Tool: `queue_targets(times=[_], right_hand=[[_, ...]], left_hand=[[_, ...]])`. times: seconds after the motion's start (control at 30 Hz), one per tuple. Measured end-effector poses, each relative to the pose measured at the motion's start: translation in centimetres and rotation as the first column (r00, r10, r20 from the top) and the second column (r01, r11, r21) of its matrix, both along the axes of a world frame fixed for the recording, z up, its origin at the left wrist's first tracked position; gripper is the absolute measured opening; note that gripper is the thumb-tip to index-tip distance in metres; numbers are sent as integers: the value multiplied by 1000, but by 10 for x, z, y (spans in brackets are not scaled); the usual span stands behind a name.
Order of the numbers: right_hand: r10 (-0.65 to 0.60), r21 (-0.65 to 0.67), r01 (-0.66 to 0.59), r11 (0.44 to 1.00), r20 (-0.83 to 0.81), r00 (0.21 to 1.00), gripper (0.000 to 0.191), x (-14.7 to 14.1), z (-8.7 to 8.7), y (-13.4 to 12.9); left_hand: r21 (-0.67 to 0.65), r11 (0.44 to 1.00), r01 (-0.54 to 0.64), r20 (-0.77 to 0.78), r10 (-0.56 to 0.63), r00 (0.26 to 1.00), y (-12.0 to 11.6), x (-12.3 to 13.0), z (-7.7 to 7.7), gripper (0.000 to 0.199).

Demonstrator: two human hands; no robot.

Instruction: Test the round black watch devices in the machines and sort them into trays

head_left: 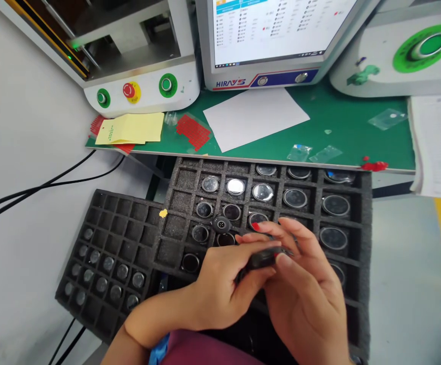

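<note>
My left hand (220, 284) is closed around a small dark object, seen nearly edge-on, that looks like a black watch case (263, 258). At its right end, my right hand (311, 289) has the thumb pressed against it, with the other fingers curved behind and partly extended. Red shows at one fingertip and beside the thumb; I cannot tell whether it is nail colour or a sticker. Just beyond the hands, a dark round watch case (221, 224) with metal contacts rests on the foam tray (171, 228). Round watch pieces, such as this one (295, 197), sit in its compartments.
A second foam tray (123, 228) with small round pieces stands left. On the green bench (342, 121) lie white paper (256, 119), yellow slips (129, 128), red stickers (193, 132) and clear film. Behind are a monitor (273, 35) and machines with buttons (129, 90). Cables (45, 187) hang left.
</note>
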State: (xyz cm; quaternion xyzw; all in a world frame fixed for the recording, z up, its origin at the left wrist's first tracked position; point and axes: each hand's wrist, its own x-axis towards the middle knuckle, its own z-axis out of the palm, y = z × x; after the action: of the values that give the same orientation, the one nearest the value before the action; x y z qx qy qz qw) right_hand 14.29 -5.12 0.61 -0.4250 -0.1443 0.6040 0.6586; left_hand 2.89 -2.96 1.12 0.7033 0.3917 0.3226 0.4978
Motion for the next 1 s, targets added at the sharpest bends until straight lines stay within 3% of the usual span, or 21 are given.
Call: queue_targets(times=[0.17,0.27,0.4,0.5,0.57,0.6,0.63,0.7,0.73,0.8,0.83,0.9,1.0], right_hand=[[-106,-79,101,992,-59,993,23,-6,3,-2],[-183,-59,179,982,-65,981,23,-11,5,-2],[-175,-16,174,985,-58,983,22,-14,3,-2],[-131,-22,131,991,-11,991,19,-10,0,-5],[-118,20,117,993,54,992,22,-5,-2,-8],[-131,69,124,990,109,985,26,-2,-4,-9],[-163,140,138,980,182,970,30,0,-6,-10],[-244,292,142,946,351,904,38,4,-10,-11],[-276,351,124,928,424,863,43,6,-12,-11],[-291,418,59,906,517,805,56,7,-16,-11],[-275,427,20,904,544,793,62,8,-18,-12],[-252,433,-26,901,570,782,68,8,-19,-12],[-248,450,-59,891,592,767,72,10,-19,-10]], left_hand=[[102,989,104,-79,-96,992,2,0,-1,36],[197,959,205,-144,-178,973,4,-2,-2,40],[245,943,226,-192,-181,964,5,-5,-4,43],[155,969,190,-120,-173,978,5,-4,-2,37],[-86,984,157,60,-152,987,5,-4,-1,31],[-268,952,149,189,-99,977,5,-3,-1,28],[-461,873,159,315,-6,949,5,-2,-2,26],[-753,619,223,455,245,856,4,0,-5,30],[-825,501,262,468,347,813,3,2,-7,33],[-874,371,313,462,441,769,1,4,-11,38],[-882,347,320,457,453,766,0,6,-13,39],[-874,354,333,471,448,760,-2,9,-15,42],[-823,434,367,541,400,740,-4,13,-20,44]])
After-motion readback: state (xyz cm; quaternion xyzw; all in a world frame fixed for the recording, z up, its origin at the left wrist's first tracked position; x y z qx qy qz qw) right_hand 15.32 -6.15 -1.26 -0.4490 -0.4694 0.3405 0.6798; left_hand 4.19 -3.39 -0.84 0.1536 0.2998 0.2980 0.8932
